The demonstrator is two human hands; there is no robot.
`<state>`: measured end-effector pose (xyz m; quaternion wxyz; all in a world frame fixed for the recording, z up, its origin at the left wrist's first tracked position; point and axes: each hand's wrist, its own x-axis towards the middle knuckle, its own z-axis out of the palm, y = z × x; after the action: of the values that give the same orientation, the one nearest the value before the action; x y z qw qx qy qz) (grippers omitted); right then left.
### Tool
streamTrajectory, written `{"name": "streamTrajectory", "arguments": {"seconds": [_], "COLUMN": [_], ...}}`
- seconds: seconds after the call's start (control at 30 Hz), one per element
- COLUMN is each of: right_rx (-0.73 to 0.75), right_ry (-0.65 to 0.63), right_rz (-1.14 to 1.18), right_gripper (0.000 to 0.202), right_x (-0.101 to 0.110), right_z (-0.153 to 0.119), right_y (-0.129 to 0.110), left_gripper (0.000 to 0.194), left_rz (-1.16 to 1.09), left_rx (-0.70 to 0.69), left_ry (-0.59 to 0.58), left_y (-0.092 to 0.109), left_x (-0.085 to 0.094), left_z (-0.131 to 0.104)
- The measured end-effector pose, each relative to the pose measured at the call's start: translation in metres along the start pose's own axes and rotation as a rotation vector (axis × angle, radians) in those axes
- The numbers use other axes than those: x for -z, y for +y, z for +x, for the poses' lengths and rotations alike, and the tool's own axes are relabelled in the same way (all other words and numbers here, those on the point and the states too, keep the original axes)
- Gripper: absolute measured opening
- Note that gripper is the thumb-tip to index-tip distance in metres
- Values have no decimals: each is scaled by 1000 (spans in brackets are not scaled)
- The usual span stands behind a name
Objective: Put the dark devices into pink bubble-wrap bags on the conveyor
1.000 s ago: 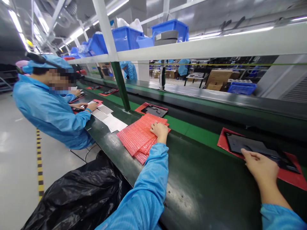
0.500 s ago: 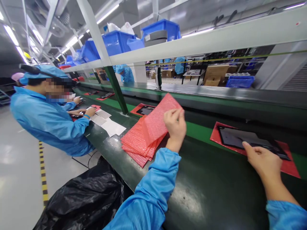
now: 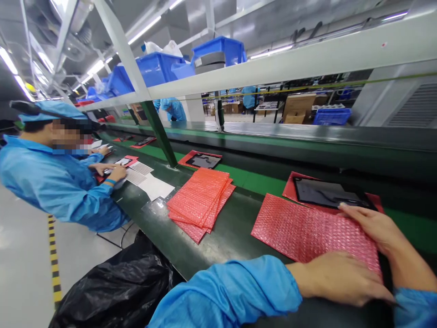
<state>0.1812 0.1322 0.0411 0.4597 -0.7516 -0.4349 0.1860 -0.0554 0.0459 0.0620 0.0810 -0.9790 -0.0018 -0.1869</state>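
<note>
A red, rectangular bubble-wrap pouch [image 3: 303, 230] is by the far edge of the smooth dark-green surface [image 3: 235, 239]. The bare left hand [image 3: 341, 278] overlaps its near side, the bare right hand [image 3: 380, 228] its right end; whether the fingers grip, I cannot tell.

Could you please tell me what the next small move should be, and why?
I would probably steady the nearest piece of red bubble wrap with the left hand: that hand lies across its near edge, while the right hand is at its far right side, beside the dark panel, so sliding wrap might nudge the panel.
</note>
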Motion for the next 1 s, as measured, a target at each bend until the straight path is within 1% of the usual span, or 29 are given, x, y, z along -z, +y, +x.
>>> {"name": "streamTrajectory", "arguments": {"seconds": [0.07, 0.1, 0.13, 0.2, 0.23, 0.27, 0.4, 0.47, 0.53, 0.6, 0.7, 0.8, 0.83, 0.9, 0.97, 1.0], "right_rx": [-168, -213, -226, -217, -202, -181, -95, -95, -121, -168, -230, -292, -309, -336, -362, -375], "right_ry": [-130, -146, -131, -125, -150, -198, -490, -531, -511, -462, -347, -212, -175, -113, -77, -57], "right_rz": [114, 138, 126, 48, 13, -10, -42, -97, -115, -78, 51, 221, 273, 353, 389, 398], "right_gripper": [9, 5, 9, 5, 2, 9, 49, 58, 57, 55, 53, 53, 54, 52, 48, 46], "right_x": [6, 9, 12, 17, 20, 23, 37, 44, 52, 60, 74, 85, 88, 92, 95, 96], "right_z": [-1, -1, -1, 1, 3, 5, 9, 7, 5, 4, 4, 4, 3, 1, -2, -3], "right_y": [-2, -3, -4, -2, 0, 3, 16, 19, 20, 23, 33, 45, 47, 50, 51, 51], "left_gripper": [44, 44, 43, 44, 44, 43, 39, 36, 35, 34, 27, 20, 19, 19, 20, 21], "left_rz": [-6, -12, -23, -55, -67, -76, -71, -53, -27, -8, -28, -70, -83, -102, -112, -114], "left_rx": [-46, -50, -55, -65, -66, -67, -23, 5, 46, 103, 154, 184, 227, 366, 515, 574], "left_ry": [-33, -41, -47, -53, -64, -81, -184, -184, -133, -78, -21, 96, 143, 219, 237, 220], "left_y": [5, 6, 6, 6, 6, 6, 9, 11, 12, 12, 11, 7, 5, -1, -8, -12], "left_x": [-1, -2, -3, -5, -5, -6, -3, -2, -2, -6, -14, -22, -23, -25, -26, -27], "left_z": [3, 4, 5, 6, 6, 7, 6, 5, 3, 1, 0, -1, -2, -4, -7, -9]}}
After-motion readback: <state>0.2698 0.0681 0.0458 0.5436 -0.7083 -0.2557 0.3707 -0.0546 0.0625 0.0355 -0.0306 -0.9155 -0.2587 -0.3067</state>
